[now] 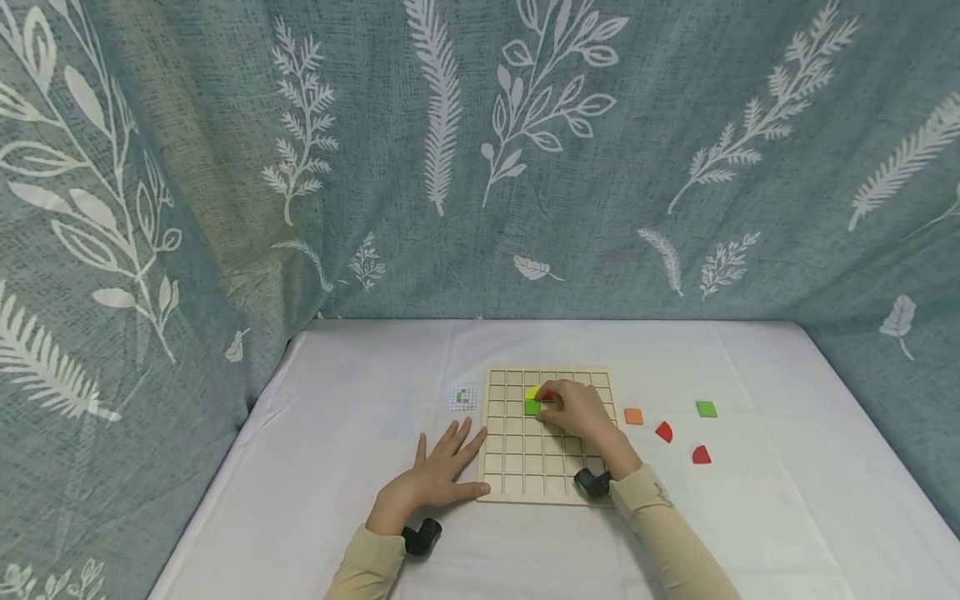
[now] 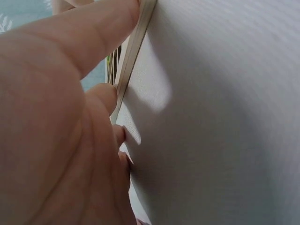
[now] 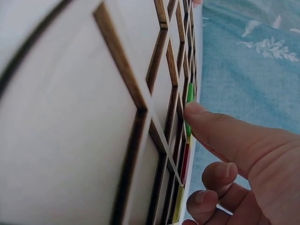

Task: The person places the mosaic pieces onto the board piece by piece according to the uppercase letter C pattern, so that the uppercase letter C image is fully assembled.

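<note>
My right hand (image 1: 573,408) is over the gridded wooden board (image 1: 517,467), fingers bent down at the coloured pieces. Its thumb (image 3: 220,126) touches a green square tile (image 3: 190,93) in the right wrist view. By its fingertips are a yellow piece (image 1: 532,392) and a red piece (image 1: 549,394), partly covered by the hand. A yellow edge (image 3: 178,204) shows lower, near the curled fingers. My left hand (image 1: 433,482) lies with fingers spread on the white cloth, thumb and index fingertip at the board's left edge.
A small printed pattern card (image 1: 462,397) lies left of the board. To the right are an orange square (image 1: 633,416), two red quarter-circle pieces, one (image 1: 664,431) above the other (image 1: 701,455), and a green square (image 1: 707,409). Behind the table hangs a leaf-patterned curtain (image 1: 480,167).
</note>
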`<state>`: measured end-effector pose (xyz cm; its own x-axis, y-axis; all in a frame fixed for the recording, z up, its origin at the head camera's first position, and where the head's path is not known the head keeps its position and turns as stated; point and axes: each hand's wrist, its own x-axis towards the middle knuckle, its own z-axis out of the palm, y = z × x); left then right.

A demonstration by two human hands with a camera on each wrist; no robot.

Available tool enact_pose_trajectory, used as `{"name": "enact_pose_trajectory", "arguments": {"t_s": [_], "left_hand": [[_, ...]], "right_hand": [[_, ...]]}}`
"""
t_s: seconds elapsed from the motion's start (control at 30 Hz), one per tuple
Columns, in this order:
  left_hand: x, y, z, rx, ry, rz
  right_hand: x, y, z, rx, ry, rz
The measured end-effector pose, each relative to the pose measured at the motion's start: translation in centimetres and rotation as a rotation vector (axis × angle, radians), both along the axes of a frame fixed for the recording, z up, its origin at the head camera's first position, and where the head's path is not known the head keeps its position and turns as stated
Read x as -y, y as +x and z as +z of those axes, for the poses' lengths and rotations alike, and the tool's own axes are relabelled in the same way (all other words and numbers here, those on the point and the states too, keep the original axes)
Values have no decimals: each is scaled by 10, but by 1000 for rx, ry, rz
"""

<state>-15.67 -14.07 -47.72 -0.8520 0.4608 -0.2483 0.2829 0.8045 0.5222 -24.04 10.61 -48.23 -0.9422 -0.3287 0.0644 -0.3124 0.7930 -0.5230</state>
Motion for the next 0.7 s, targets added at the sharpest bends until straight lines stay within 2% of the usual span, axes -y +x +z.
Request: {"name": "enact_pose_trajectory", "arguments": {"t_s": [0.7], "left_hand": [[1, -2, -3, 0, 6, 12]], "right_hand": [[-24, 3, 2, 16, -64, -2]]}}
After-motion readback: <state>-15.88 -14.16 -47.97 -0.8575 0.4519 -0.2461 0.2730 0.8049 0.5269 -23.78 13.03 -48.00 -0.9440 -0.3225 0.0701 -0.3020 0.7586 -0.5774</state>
